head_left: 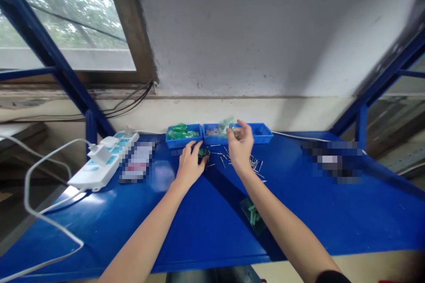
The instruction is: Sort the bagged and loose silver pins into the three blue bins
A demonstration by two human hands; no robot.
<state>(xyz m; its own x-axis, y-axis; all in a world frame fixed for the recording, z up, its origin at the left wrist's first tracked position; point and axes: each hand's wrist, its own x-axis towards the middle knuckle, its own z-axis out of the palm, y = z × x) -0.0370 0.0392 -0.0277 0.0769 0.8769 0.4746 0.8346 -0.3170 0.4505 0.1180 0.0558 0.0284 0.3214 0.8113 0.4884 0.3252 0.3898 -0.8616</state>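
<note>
My right hand (242,143) is raised in front of the blue bins, its fingers pinching a small clear greenish plastic bag (226,126). My left hand (191,163) is lower on the table, thumb and fingers curled round a small dark green bag (203,153); what it contains is hard to make out. Loose thin metal pieces, like rivets or screws (255,164), lie scattered between and behind my hands. Beside my right forearm, a green plastic bag with pale rod-shaped pieces (254,216) rests flat on the table.
One blue bin (183,143) holds bright green bags (181,131). A divided blue bin (262,132) stands right of it. A white power strip (102,159) with cables and a blurred flat object (137,161) are left on the blue table (206,234); another blurred object (332,161) lies right.
</note>
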